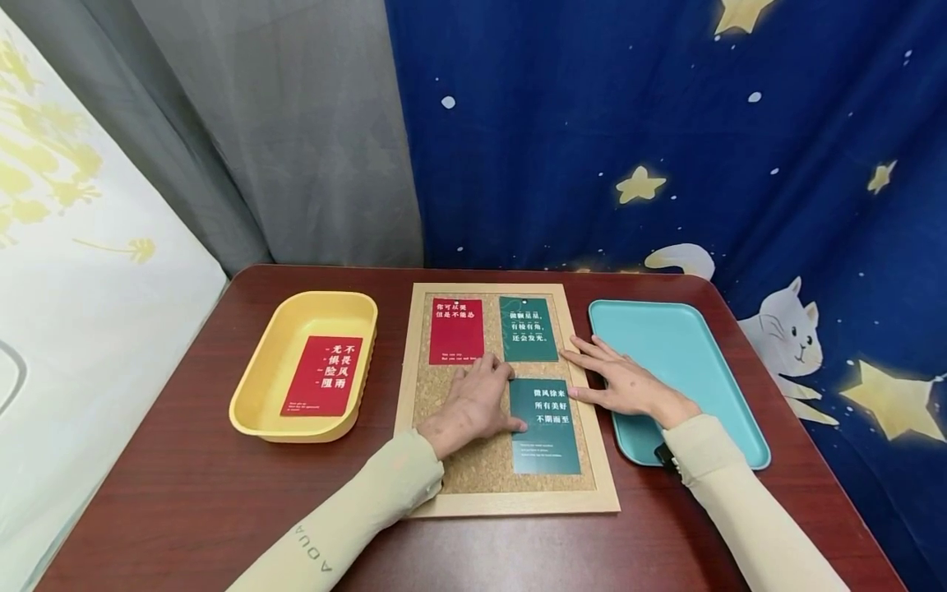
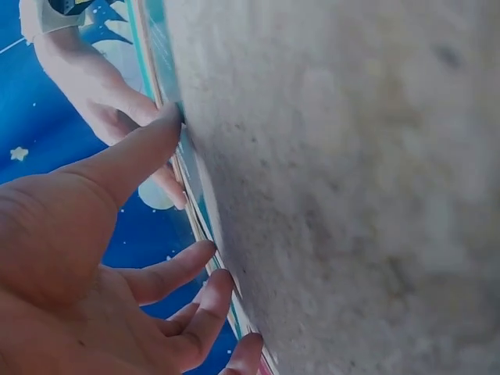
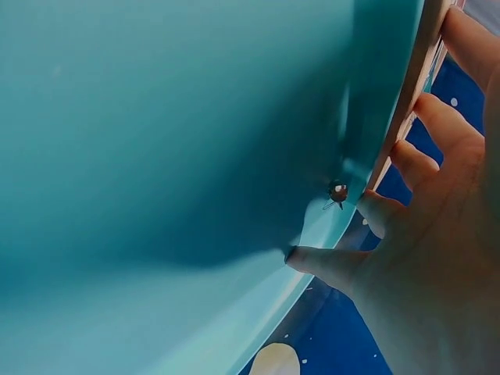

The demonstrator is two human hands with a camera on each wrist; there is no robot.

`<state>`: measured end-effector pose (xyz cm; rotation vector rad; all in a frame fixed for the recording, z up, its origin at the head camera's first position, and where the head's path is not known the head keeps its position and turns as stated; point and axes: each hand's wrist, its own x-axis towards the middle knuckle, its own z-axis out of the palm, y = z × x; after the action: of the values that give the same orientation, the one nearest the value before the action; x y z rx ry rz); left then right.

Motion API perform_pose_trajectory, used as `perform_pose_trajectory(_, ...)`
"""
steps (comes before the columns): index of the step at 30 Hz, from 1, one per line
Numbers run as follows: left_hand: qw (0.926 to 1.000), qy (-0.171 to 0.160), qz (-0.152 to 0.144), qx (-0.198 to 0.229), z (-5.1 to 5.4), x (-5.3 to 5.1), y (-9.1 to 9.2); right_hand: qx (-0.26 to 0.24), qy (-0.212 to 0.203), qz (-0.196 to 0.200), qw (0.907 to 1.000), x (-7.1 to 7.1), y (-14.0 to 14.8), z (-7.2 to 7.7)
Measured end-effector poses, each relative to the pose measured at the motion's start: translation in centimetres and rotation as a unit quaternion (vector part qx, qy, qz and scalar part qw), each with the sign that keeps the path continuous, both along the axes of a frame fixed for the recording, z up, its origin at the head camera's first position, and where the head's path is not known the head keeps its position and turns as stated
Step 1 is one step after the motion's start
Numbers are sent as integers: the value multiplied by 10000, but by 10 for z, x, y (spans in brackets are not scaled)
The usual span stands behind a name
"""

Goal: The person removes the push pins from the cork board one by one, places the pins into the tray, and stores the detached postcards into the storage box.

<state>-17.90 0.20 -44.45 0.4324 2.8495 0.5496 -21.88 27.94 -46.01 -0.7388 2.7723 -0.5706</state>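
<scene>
A cork board (image 1: 473,473) in a pale wooden frame lies on the table. On its lower right rests a green card (image 1: 545,448) with white writing. My left hand (image 1: 475,403) touches that card's left side and upper left corner, fingers spread. At the card's upper right, my right hand (image 1: 629,382) lays its thumb near the edge, its other fingers spread along the frame's right side. Above are a red card (image 1: 456,337) and another green card (image 1: 528,333), each with a small white spot at its top. Neither hand curls round anything.
To the left stands a yellow basin (image 1: 259,395) with a red card (image 1: 321,386) in it. A light blue tray (image 1: 658,329) sits on the right, under my right forearm; a small pin-like piece (image 3: 337,191) lies in it. A blue curtain (image 1: 555,164) hangs behind the table.
</scene>
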Motion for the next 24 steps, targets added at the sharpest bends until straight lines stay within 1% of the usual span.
perform_pose_trajectory(7, 9992, -257, 77, 296, 5, -5, -1, 20, -6, -6, 10000, 0, 0, 0)
perform_pose_trajectory(12, 9980, -372, 160, 491, 3, -7, -1, -11, -13, 12, 10000, 1, -1, 0)
perform_pose_trajectory(15, 9973, -385, 130, 604, 1, -8, -1, -30, 2, 20, 10000, 1, -1, -1)
perform_pose_trajectory(20, 9957, -417, 140, 817, -1, -7, -2, -48, 14, 9, 10000, 0, -1, 0)
perform_pose_trajectory(24, 9928, -537, 210, 1049, -3, -7, -2, -33, -45, -25, 10000, 0, 0, -1)
